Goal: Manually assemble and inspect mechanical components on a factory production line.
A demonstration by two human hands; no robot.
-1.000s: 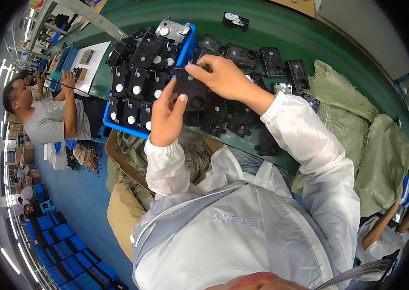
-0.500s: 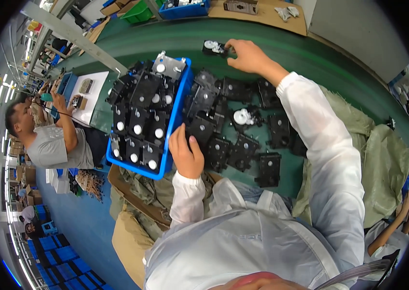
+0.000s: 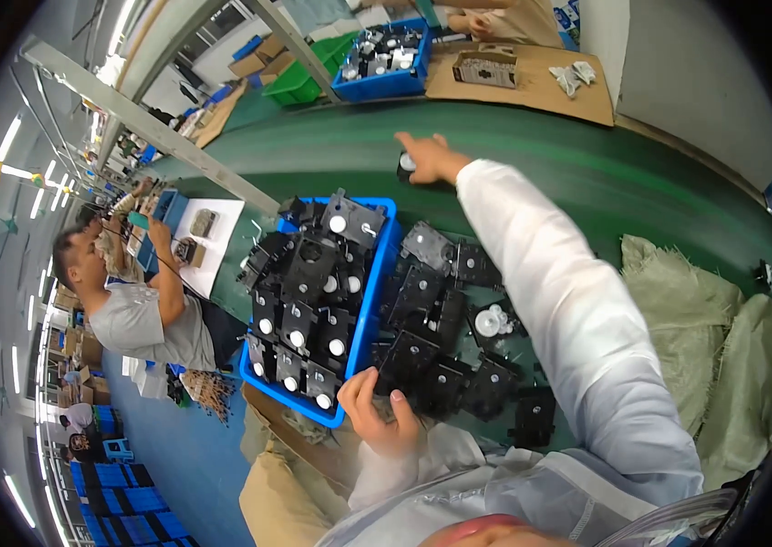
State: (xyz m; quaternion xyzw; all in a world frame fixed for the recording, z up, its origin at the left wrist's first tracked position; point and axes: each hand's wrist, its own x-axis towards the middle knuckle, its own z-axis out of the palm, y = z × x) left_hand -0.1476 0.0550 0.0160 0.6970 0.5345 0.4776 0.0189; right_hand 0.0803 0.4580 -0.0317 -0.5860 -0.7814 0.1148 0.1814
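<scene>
On the green conveyor, my right hand (image 3: 432,158) is over a small black mechanism with a white round part (image 3: 406,164). Its fingers reach across the piece and appear to grip it; the palm hides most of it. My left hand (image 3: 384,421) is open, fingers apart, beside the near right corner of a blue bin (image 3: 370,314). Black plate-like mechanisms (image 3: 297,324) with white round knobs fill that bin in stacked rows. Several more black mechanisms (image 3: 418,292) lie loose to its right. Among them is one with a white gear (image 3: 493,320).
Another blue bin of parts (image 3: 384,87) and a green bin (image 3: 299,84) stand across the conveyor. An open carton (image 3: 486,70) sits on cardboard. Green woven sacking (image 3: 678,310) lies at the right. A metal post (image 3: 149,123) crosses the left. A co-worker (image 3: 144,305) stands there.
My right hand has moved left over the mechanism on the conveyor, now covering most of it. My left hand stays open near the bin corner. The whole view has shifted, showing more of the far side.
</scene>
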